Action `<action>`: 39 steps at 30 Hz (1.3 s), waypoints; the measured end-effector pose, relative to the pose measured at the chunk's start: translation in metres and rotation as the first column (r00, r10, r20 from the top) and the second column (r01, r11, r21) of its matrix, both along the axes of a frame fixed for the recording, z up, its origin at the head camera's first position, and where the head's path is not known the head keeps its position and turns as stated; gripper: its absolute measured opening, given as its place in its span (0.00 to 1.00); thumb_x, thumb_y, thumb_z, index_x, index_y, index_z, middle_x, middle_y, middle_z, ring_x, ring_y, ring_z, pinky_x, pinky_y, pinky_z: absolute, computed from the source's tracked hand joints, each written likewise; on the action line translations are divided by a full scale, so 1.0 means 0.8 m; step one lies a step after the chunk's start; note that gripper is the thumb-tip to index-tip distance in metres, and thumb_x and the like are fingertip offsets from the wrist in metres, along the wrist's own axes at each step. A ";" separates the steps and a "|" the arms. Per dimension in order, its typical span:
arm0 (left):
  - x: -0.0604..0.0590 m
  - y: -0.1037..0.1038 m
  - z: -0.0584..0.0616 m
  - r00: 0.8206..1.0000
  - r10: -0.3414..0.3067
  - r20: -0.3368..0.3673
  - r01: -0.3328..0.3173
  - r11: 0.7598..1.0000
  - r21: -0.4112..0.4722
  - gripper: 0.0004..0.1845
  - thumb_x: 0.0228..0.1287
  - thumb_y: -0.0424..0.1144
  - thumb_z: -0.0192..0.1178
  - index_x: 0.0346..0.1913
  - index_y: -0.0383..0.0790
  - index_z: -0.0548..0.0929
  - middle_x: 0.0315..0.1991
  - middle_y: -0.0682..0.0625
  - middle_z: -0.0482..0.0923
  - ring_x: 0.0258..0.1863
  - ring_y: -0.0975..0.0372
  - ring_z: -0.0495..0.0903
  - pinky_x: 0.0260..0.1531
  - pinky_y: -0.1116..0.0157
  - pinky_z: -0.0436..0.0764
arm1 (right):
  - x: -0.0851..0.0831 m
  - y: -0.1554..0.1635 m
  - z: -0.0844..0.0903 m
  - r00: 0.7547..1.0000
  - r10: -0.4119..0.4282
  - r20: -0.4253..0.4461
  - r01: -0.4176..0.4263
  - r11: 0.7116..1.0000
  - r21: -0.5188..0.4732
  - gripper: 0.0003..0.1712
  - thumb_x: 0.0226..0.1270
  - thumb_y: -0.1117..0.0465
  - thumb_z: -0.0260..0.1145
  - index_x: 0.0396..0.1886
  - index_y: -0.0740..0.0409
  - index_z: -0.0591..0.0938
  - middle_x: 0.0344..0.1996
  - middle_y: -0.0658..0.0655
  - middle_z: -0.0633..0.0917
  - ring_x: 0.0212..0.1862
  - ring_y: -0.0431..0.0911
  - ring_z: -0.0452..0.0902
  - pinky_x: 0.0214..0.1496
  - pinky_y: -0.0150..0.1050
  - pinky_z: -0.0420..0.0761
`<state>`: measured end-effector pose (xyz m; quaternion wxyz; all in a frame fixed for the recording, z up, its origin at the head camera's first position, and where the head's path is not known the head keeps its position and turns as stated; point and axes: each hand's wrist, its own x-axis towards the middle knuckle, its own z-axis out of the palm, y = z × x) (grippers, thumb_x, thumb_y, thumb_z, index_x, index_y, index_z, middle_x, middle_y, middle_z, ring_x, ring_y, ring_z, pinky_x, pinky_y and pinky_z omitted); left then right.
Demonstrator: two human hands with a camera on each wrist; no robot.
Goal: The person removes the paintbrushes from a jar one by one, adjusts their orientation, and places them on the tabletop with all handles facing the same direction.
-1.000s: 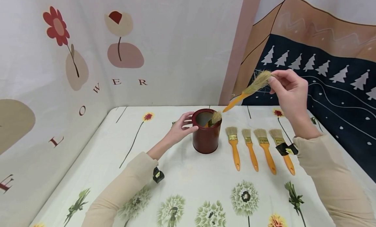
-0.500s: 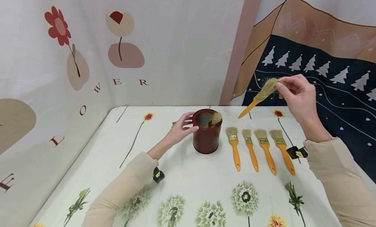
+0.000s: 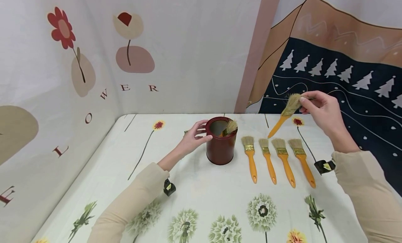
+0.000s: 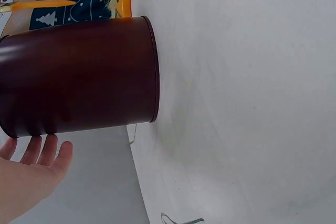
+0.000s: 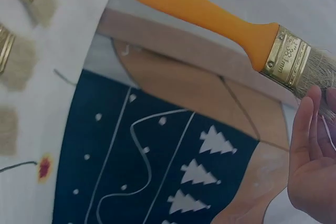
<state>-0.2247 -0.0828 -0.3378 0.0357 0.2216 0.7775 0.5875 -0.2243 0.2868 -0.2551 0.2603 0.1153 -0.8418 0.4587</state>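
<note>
A dark red can (image 3: 220, 150) stands upright on the floral-printed cloth, its top uncovered. One paintbrush (image 3: 231, 126) leans inside it, bristles up at the right rim. My left hand (image 3: 190, 140) touches the can's left side with spread fingers; in the left wrist view, the fingertips (image 4: 49, 148) lie against the wall. My right hand (image 3: 325, 112) pinches another paintbrush (image 3: 277, 126) by its bristle end, above the cloth at the back right. Its orange handle (image 5: 194, 11) hangs down to the left. The pinching fingertips are partly cut off in the right wrist view.
Several orange-handled paintbrushes lie side by side right of the can, from the leftmost brush (image 3: 252, 164) to the rightmost brush (image 3: 306, 168), bristles toward the back. Behind stand a printed white wall (image 3: 188, 61) and a dark tree-patterned hanging (image 3: 361, 103).
My right hand has moved right and down, away from the can, carrying the pinched paintbrush, whose handle now hangs more steeply. The left hand and the can have stayed in place.
</note>
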 end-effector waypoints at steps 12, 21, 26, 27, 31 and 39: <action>0.001 0.000 0.001 1.000 -0.002 0.007 0.002 1.000 0.005 0.32 0.58 0.35 0.58 0.63 0.35 0.57 0.57 0.39 0.62 0.56 0.51 0.64 0.52 0.57 0.67 | -0.008 0.040 -0.017 0.994 -0.064 0.088 0.050 0.987 0.152 0.17 0.66 0.58 0.53 0.44 0.68 0.73 0.29 0.46 0.75 0.25 0.33 0.71 0.29 0.19 0.71; 0.001 0.000 0.000 1.000 -0.007 0.000 0.007 1.000 0.010 0.31 0.59 0.34 0.58 0.63 0.34 0.57 0.57 0.39 0.62 0.55 0.50 0.64 0.52 0.58 0.67 | -0.006 0.068 -0.018 0.969 -0.092 0.228 0.019 0.952 0.305 0.20 0.67 0.52 0.49 0.44 0.65 0.72 0.24 0.60 0.73 0.24 0.44 0.66 0.21 0.32 0.64; 0.000 0.000 0.000 1.000 -0.006 -0.004 0.006 1.000 0.008 0.31 0.59 0.34 0.58 0.63 0.34 0.58 0.57 0.39 0.62 0.55 0.50 0.64 0.52 0.58 0.67 | -0.006 0.078 -0.021 0.954 -0.088 0.286 -0.017 0.939 0.345 0.21 0.68 0.51 0.48 0.45 0.66 0.72 0.24 0.60 0.71 0.24 0.45 0.65 0.19 0.36 0.63; 0.000 0.000 0.000 1.000 -0.006 -0.005 0.006 1.000 0.008 0.31 0.59 0.34 0.58 0.63 0.34 0.58 0.57 0.39 0.62 0.55 0.51 0.64 0.52 0.58 0.67 | -0.007 0.081 -0.021 0.952 -0.089 0.292 -0.022 0.935 0.355 0.21 0.68 0.51 0.48 0.45 0.66 0.72 0.24 0.60 0.71 0.24 0.45 0.65 0.19 0.36 0.63; 0.001 0.000 0.001 1.000 -0.007 -0.008 0.007 1.000 0.007 0.31 0.59 0.34 0.58 0.63 0.34 0.57 0.57 0.39 0.62 0.55 0.51 0.64 0.52 0.58 0.67 | -0.009 0.090 -0.024 0.945 -0.094 0.312 -0.040 0.917 0.397 0.21 0.68 0.52 0.48 0.45 0.67 0.72 0.24 0.60 0.71 0.24 0.47 0.65 0.19 0.36 0.64; 0.001 0.000 0.001 1.000 -0.006 -0.011 0.006 1.000 0.009 0.31 0.59 0.33 0.57 0.63 0.33 0.58 0.57 0.38 0.62 0.55 0.50 0.64 0.52 0.57 0.67 | -0.012 0.106 -0.031 0.928 -0.111 0.355 -0.065 0.891 0.449 0.24 0.69 0.51 0.45 0.46 0.70 0.71 0.23 0.60 0.70 0.24 0.50 0.64 0.20 0.36 0.66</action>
